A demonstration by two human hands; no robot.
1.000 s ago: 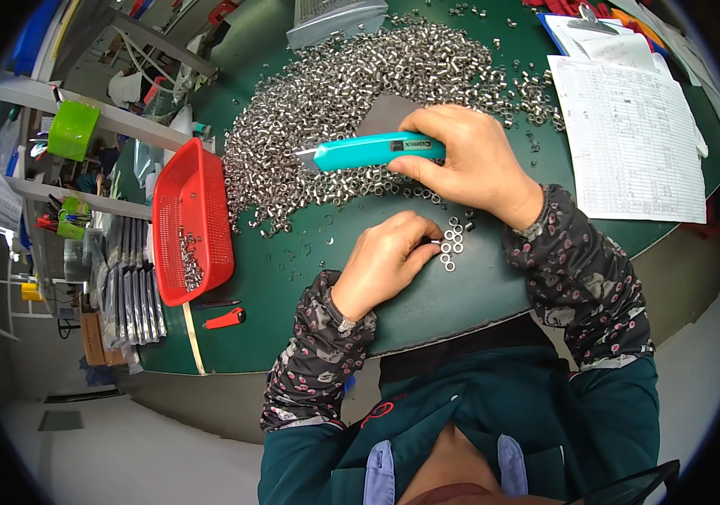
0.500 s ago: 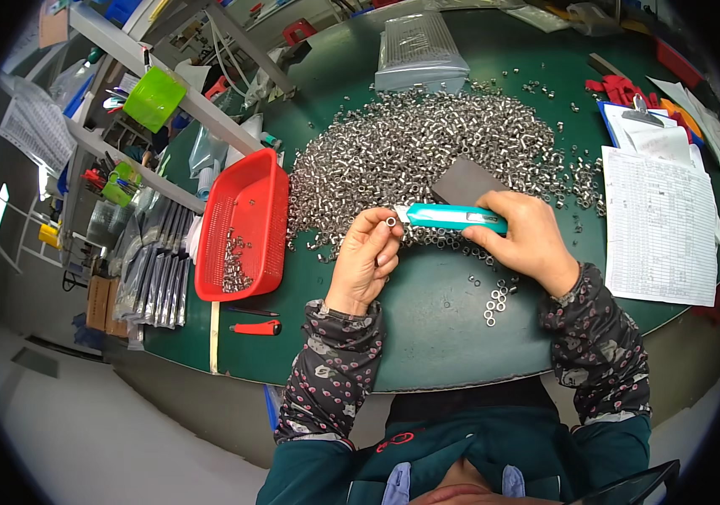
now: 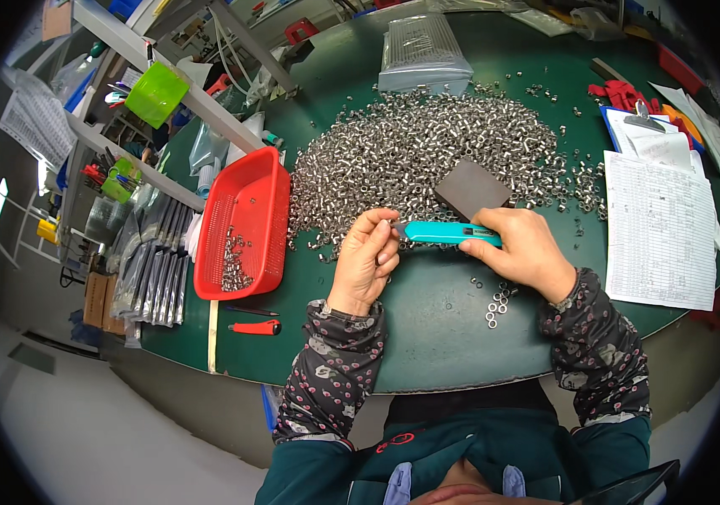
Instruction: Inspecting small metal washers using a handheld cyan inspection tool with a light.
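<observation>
At a green table [image 3: 427, 337], the right hand [image 3: 521, 252] grips a teal tool [image 3: 448, 233], its tip meeting the left hand [image 3: 366, 257], whose fingers pinch something too small to identify. Metal rings [image 3: 427, 151] are heaped just beyond; bare tabletop lies toward the near edge.

Our green bench [image 3: 427, 328] carries a broad heap of small metal rings [image 3: 427, 151] just beyond our hands [image 3: 452, 252], a red basket [image 3: 242, 223] to their left, a red-handled tool [image 3: 255, 327] near it, paper sheets [image 3: 658, 227] to their right, and a few loose rings [image 3: 496, 305] beneath them.
</observation>
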